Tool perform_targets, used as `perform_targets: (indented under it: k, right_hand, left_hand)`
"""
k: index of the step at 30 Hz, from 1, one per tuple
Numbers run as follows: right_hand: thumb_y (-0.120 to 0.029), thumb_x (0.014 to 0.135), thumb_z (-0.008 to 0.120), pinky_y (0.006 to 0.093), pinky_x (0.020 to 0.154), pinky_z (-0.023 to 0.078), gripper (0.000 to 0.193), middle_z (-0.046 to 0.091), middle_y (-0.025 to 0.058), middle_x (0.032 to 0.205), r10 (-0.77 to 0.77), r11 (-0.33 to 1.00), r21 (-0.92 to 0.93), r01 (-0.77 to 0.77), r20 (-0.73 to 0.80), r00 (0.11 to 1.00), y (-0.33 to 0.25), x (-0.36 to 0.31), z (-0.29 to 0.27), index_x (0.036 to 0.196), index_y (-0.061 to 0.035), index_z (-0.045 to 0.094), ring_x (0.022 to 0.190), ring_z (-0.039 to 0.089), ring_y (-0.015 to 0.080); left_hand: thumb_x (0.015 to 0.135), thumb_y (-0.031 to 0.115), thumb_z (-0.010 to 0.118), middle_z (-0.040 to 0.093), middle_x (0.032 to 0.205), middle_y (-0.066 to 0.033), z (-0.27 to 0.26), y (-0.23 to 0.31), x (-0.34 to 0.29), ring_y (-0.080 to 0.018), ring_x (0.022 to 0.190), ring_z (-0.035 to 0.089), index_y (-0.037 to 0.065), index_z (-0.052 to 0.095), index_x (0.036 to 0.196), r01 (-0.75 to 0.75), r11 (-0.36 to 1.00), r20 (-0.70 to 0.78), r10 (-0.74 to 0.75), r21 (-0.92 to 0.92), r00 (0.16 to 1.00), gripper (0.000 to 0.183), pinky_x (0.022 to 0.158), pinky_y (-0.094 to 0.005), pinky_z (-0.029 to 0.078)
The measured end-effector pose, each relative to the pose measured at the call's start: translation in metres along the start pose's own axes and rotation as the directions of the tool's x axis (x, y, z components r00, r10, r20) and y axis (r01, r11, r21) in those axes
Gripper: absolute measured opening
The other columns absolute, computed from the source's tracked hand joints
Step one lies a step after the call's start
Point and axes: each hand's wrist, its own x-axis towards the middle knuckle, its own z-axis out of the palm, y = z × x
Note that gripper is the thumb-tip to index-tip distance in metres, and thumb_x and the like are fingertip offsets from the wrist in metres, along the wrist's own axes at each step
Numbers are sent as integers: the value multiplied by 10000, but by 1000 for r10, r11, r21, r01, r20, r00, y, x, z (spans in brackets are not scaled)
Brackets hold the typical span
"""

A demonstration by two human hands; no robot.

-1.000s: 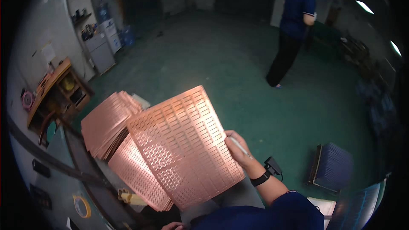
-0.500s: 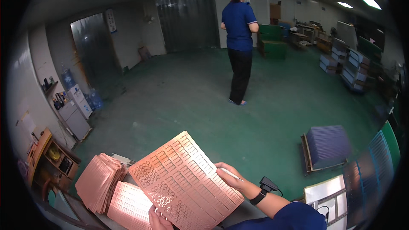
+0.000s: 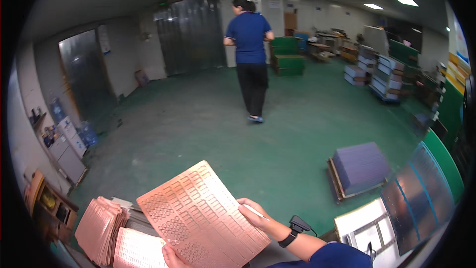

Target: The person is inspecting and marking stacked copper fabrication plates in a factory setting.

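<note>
A copper-coloured panel (image 3: 203, 208), patterned with rows of rectangles and small rings, is held tilted up in front of me. My left hand (image 3: 173, 257) grips its lower left edge, thumb on the face, fingers hidden behind. On the upper right edge my right hand (image 3: 254, 215) is closed, also holding a slim white pen-like stick (image 3: 254, 211) along the fingers. A similar copper panel (image 3: 136, 248) lies flat beside my left hand. Left of that, a fanned stack of copper panels (image 3: 99, 228) leans unevenly.
A person in a blue shirt (image 3: 250, 39) stands on the green floor (image 3: 168, 129) further off. At right are a purple-grey stack (image 3: 361, 166) on a pallet, a white framed board (image 3: 369, 228) and a blue-striped sheet (image 3: 419, 198). A wooden cabinet (image 3: 49, 201) stands at left.
My view has turned to the right, so the surroundings sit further left. The person has stepped and turned a little. Both hands keep hold of the copper panel.
</note>
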Motion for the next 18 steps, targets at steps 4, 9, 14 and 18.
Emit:
perform_targets:
  k: [4,9,14,18]
  right_hand:
    - [-235,955,471,250,858,427,337,569,64,1084,17,995,-95,-15,15,1000,-19,3,7,1167,26,495,989,521,102]
    - [-252,955,473,252,856,428,352,572,60,1084,36,996,-85,-40,-44,998,-25,-2,2,1171,25,495,992,518,100]
    - [-263,951,479,270,882,427,360,574,66,1099,6,987,-158,-13,-42,999,-23,-9,2,1186,10,496,1014,522,116]
    - [-257,951,481,266,893,418,341,571,47,1101,16,987,-163,-17,-6,1000,-21,-7,0,1183,-8,499,1022,509,106]
  left_hand:
    - [934,293,469,474,1230,-169,-11,-8,19,-286,1127,433,-43,436,1262,-183,982,-39,185,41,982,471,974,-398,341]
    - [938,282,449,477,1207,-177,-2,-2,14,-273,1086,445,-40,467,1225,-119,993,-12,119,17,993,431,950,-390,359]
    - [960,313,372,458,1277,-167,-10,-5,14,-274,1174,411,-31,454,1260,-54,998,-18,55,36,998,464,1012,-379,302]
    - [959,320,362,446,1302,-161,-19,-10,19,-274,1202,392,-30,443,1275,-28,997,25,30,-78,999,479,1033,-378,274]
